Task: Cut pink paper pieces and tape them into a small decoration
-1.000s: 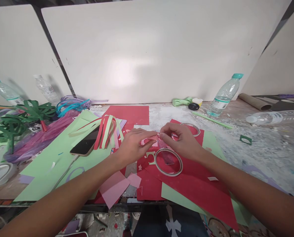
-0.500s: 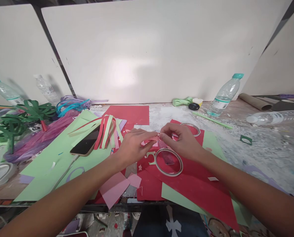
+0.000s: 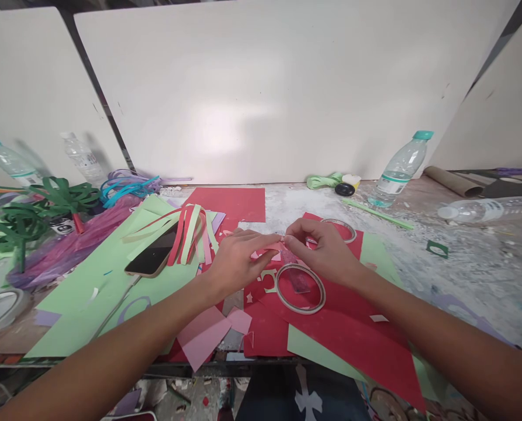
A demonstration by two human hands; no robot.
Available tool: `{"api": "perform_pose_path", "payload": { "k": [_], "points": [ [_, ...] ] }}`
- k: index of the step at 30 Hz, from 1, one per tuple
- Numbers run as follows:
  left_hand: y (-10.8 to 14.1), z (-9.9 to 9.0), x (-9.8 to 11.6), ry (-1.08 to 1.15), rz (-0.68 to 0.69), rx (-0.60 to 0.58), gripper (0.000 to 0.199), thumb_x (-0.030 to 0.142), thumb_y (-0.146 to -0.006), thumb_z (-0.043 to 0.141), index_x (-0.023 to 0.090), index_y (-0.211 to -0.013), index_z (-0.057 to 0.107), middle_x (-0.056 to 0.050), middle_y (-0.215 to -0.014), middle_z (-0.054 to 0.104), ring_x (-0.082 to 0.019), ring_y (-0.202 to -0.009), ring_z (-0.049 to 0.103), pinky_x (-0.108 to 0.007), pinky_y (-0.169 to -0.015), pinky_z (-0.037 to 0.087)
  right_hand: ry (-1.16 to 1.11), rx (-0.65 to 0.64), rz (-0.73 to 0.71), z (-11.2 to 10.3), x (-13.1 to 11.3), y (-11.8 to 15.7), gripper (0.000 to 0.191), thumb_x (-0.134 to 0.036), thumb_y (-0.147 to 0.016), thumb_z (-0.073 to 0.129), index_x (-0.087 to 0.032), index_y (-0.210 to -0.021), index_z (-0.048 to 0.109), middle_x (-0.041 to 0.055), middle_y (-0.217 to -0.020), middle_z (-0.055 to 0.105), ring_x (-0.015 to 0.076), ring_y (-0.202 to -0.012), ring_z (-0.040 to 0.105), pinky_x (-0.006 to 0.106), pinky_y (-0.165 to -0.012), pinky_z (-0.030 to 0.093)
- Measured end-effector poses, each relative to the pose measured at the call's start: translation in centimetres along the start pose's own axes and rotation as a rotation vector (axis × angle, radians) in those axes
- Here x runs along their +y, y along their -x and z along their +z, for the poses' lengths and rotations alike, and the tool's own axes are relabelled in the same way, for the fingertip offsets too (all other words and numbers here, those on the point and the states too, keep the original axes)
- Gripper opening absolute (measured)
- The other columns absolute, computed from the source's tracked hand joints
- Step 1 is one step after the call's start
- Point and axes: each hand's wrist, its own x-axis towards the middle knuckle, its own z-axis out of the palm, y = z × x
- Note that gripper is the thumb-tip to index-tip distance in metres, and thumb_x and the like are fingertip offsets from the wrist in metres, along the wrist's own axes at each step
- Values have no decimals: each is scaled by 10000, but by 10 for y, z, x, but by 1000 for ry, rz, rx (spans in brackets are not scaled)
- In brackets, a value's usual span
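Note:
My left hand [image 3: 238,257] and my right hand [image 3: 322,245] meet fingertip to fingertip above the red paper [image 3: 344,327]. Between the thumb and fingers of my left hand is a small pink paper piece [image 3: 265,248], partly hidden. The right thumb and index finger pinch at its far end, where the fingers cover most of it. Just below my hands lies a thin roll of tape [image 3: 279,294], with a clear strip [image 3: 301,283] inside its ring. Another tape roll [image 3: 352,234] sits partly behind my right hand.
A phone [image 3: 152,257] with a cable rests on green paper [image 3: 80,286], under red, green and pink paper strips [image 3: 188,234]. Pink scraps [image 3: 203,336] lie near the front edge. A water bottle [image 3: 396,172] stands back right; dark green paper bundles [image 3: 68,199] are at left.

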Motion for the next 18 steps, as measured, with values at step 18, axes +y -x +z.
{"api": "perform_pose_path", "payload": {
  "k": [18],
  "points": [
    [2,0,-4,-13,86,30,239,250,-887,523,221,-1108,610,-17,-839,721,-149,-784,656,-292,-722,469,18,8,65,-1,4,-2,223,-384,-835,567,-199,-740,647,31,-707,661,157,-659,565,288,-582,442]
  ]
}}
